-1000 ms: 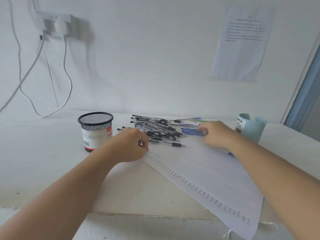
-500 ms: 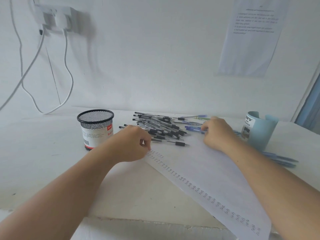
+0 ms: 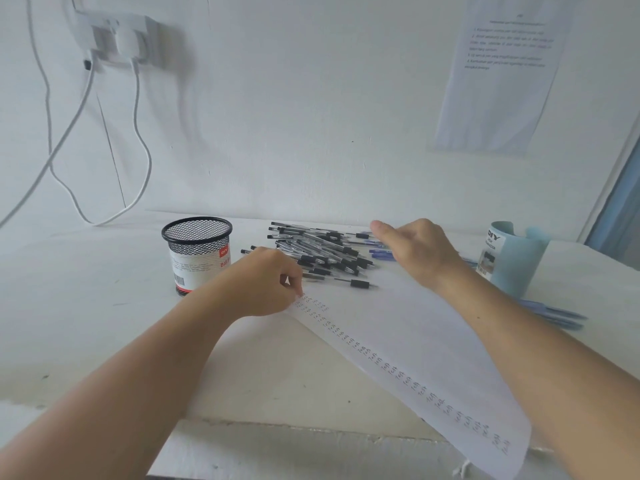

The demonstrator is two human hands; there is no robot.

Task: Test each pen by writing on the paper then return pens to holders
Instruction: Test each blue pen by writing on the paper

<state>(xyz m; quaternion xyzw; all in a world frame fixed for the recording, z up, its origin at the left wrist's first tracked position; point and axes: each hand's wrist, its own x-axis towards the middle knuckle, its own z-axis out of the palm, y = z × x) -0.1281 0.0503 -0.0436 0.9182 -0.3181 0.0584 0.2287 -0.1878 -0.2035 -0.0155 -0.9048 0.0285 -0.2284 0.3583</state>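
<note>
A white paper (image 3: pixel 415 341) with a row of small pen marks lies slantwise on the table. My left hand (image 3: pixel 266 285) has curled fingers and pinches the paper's top-left corner. A pile of black pens (image 3: pixel 318 251) lies behind it. My right hand (image 3: pixel 419 251) hovers over several blue pens (image 3: pixel 381 252) with its thumb stretched out to the left; its fingers are hidden behind the back of the hand and no pen shows in it. A black mesh holder (image 3: pixel 196 233) stands at the left and a light blue holder (image 3: pixel 516 258) at the right.
More blue pens (image 3: pixel 554 313) lie to the right of the blue holder. The paper's lower end hangs over the table's front edge (image 3: pixel 311 427). Chargers in a wall socket (image 3: pixel 117 36) trail white cables down the wall. A printed sheet (image 3: pixel 502 71) is stuck on the wall.
My right hand has risen off the blue pens and its thumb now sticks out to the left. My left hand stays on the paper's corner.
</note>
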